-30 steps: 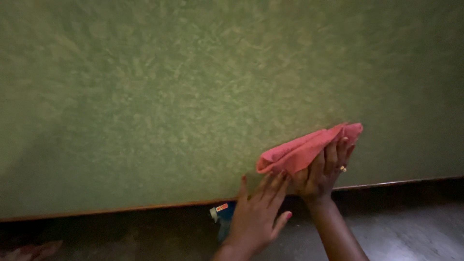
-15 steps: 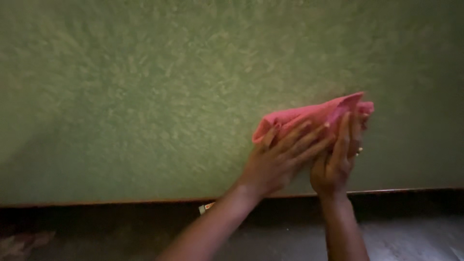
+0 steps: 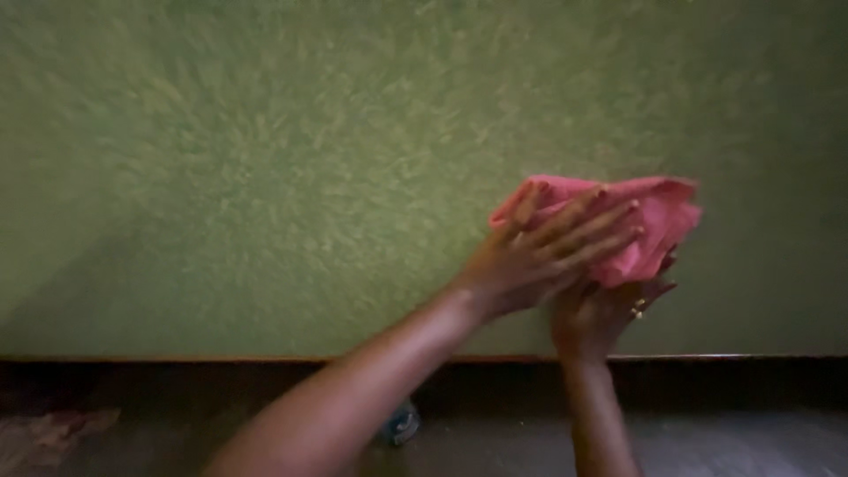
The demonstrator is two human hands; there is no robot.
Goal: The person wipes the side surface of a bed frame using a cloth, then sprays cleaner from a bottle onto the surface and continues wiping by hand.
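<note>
A crumpled pink cloth (image 3: pixel 654 216) is pressed against a green textured wall (image 3: pixel 265 177) at the right of the view. My left hand (image 3: pixel 543 252) lies flat over the cloth's left part, fingers spread and pointing right. My right hand (image 3: pixel 609 305), with a ring on one finger, is below and behind it, gripping the cloth's lower edge. Both forearms rise from the bottom of the view.
A dark wooden skirting strip (image 3: pixel 177 359) runs along the wall's foot above a dim floor. A small blue and white container (image 3: pixel 402 424) sits on the floor behind my left forearm. A faded patterned patch (image 3: pixel 44 433) lies at the lower left.
Both hands and the pink cloth have moved up the wall. My left hand went from the wall beside the cloth onto the cloth itself.
</note>
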